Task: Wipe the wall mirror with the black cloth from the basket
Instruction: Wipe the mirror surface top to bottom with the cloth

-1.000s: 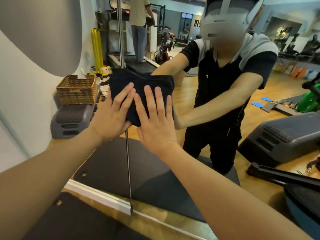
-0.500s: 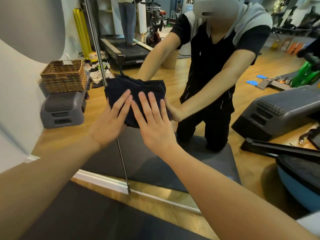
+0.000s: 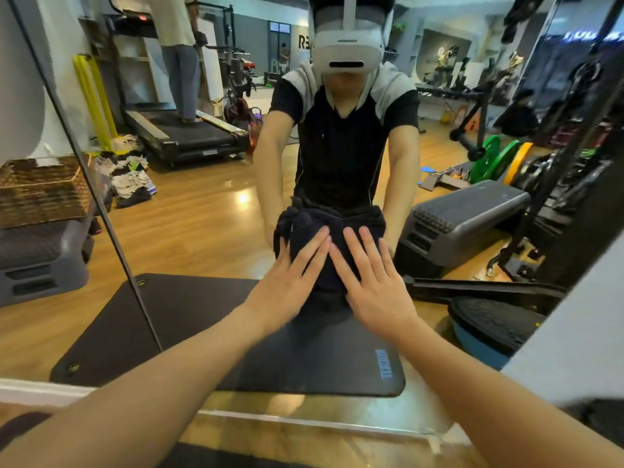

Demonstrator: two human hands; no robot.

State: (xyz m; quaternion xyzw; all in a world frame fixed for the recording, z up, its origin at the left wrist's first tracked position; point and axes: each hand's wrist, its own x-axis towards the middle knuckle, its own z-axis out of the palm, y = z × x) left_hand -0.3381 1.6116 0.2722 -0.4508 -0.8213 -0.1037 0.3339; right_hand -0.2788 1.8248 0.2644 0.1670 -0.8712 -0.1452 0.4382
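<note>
Together, the left hand (image 3: 282,287) and right hand (image 3: 374,285), fingers straight, pressed the black cloth (image 3: 312,238) flat against the mirror's (image 3: 202,204) lower edge.

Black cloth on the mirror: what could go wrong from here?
1. The black cloth is bunched, and the left hand and right hand press it with flat fingers only, so it could slip out and drop.
2. Both palms sit below the cloth on the mirror, so they may smear the glass.
3. The bunched cloth may wipe only a narrow strip and miss the strip beside the mirror's seam.
</note>
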